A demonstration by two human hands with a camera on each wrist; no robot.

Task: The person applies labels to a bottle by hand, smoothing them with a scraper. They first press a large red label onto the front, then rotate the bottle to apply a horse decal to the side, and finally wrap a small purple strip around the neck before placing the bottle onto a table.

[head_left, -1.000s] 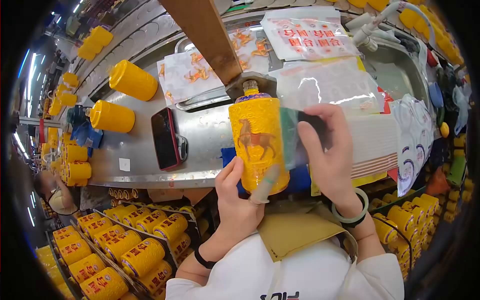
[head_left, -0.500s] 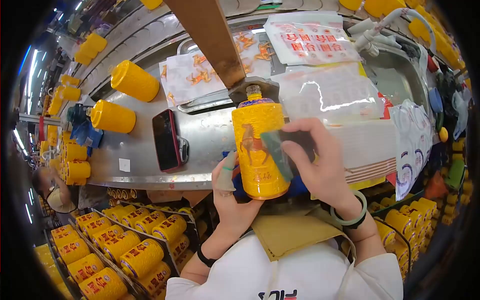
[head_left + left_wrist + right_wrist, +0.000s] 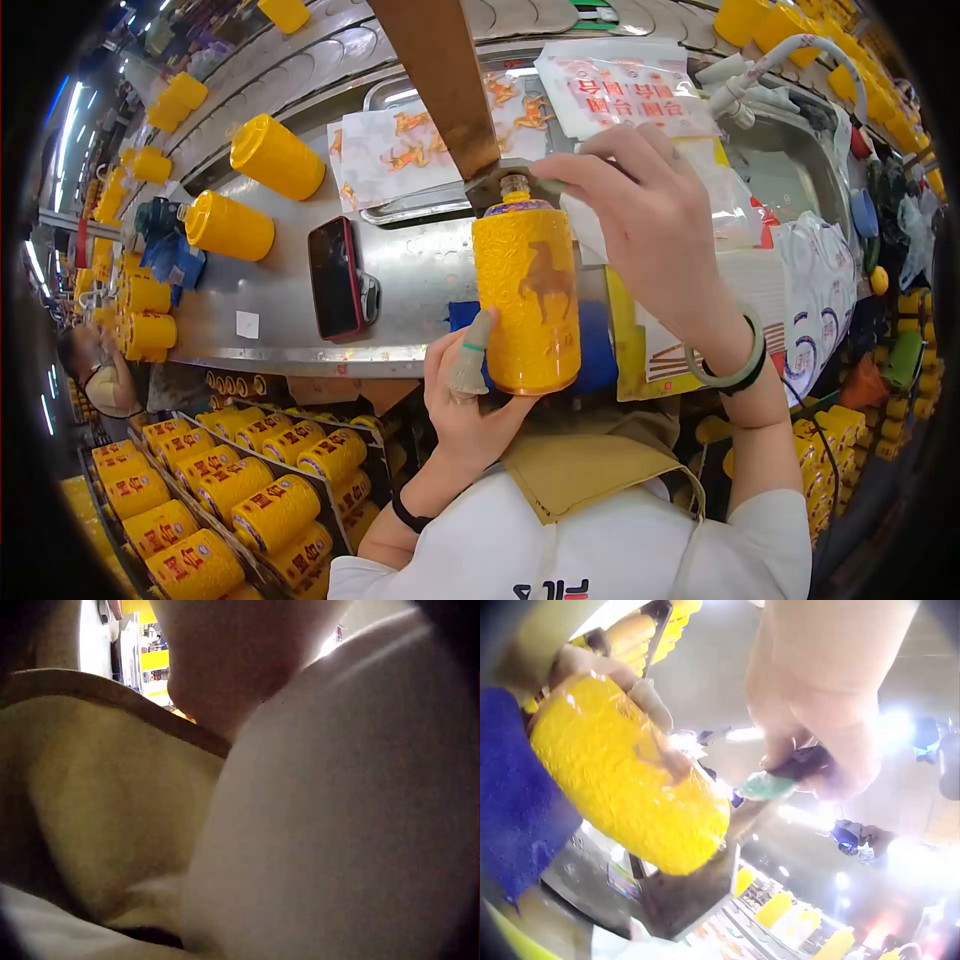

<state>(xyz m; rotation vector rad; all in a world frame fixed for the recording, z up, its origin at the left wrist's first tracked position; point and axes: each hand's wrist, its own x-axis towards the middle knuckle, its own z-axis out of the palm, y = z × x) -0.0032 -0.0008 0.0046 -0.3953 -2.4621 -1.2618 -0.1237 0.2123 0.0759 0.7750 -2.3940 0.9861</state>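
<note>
A yellow embossed bottle (image 3: pixel 500 290) with a brown horse picture (image 3: pixel 548 285) lies with its bare glass neck (image 3: pixel 514 187) against a metal bracket on a wooden post. My left hand (image 3: pixel 462 420) grips its lower end, a pale finger cot (image 3: pixel 468 370) on one finger along the side. My right hand (image 3: pixel 655 225) is raised beside the neck, apart from the bottle's body. It pinches a small scraper (image 3: pixel 799 769) with a dark grip and green blade, best seen in the right wrist view. The left wrist view is filled mostly by cloth and skin.
The wooden post (image 3: pixel 437 80) slants over the steel bench. Left of the bottle lie a phone (image 3: pixel 335 278) and two yellow bottles (image 3: pixel 278 157). Behind are sheets of horse decals (image 3: pixel 405 155); at right, stacked paper (image 3: pixel 755 285) and a sink (image 3: pixel 790 165). Crates of bottles (image 3: pixel 260 515) stand below the bench.
My right hand has swept the scraper across the bottle's front, then lifted away upward to beside the neck. The bottle has turned, moving the horse rightward. My left hand has shifted its finger to the bottle's left side.
</note>
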